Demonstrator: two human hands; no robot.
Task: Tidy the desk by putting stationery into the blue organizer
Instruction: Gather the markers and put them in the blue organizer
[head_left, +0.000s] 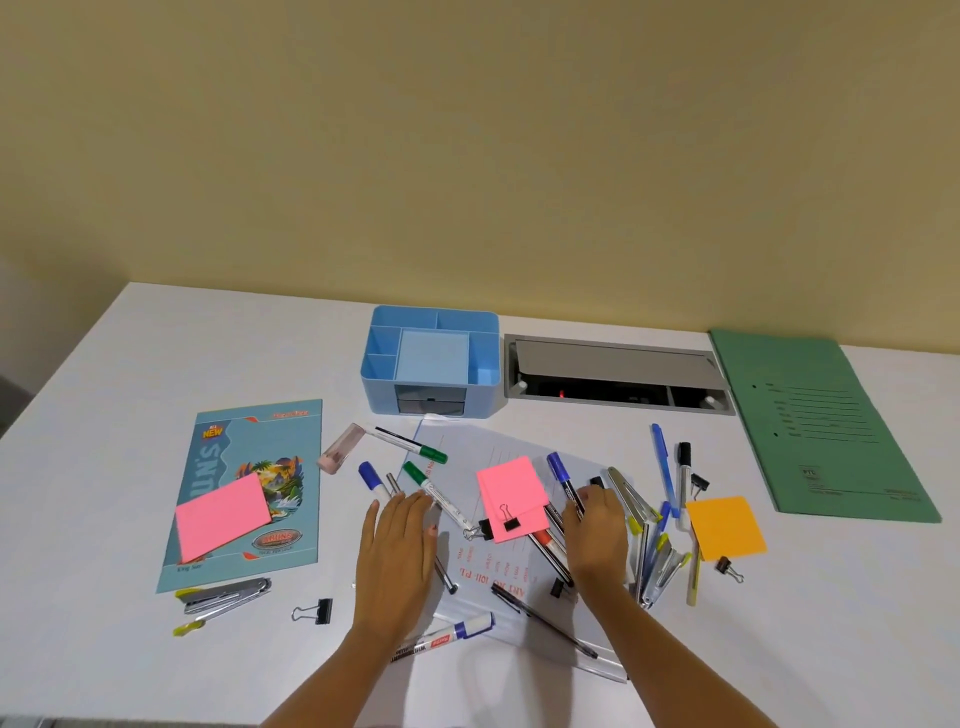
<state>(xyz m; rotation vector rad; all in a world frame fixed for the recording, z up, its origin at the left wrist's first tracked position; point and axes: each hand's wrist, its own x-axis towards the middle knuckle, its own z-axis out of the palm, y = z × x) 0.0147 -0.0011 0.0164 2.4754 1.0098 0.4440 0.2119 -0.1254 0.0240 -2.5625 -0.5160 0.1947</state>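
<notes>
Blue organizer (434, 358) stands near; my left hand (397, 545), fingers flat, presumably steadies the grey pen (393, 484); my right hand (597, 535) curls round the blue marker (560, 470).

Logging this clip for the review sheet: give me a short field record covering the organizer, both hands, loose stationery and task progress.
organizer: blue organizer at the back of the desk, no pens standing in it
left hand: left hand flat, fingers straight, on pens beside a green-capped marker
right hand: right hand with fingers curled over a blue-capped marker; grip unclear
loose items: pink sticky notes, orange sticky notes, stapler, binder clip
progress: stationery not yet in the organizer
</notes>
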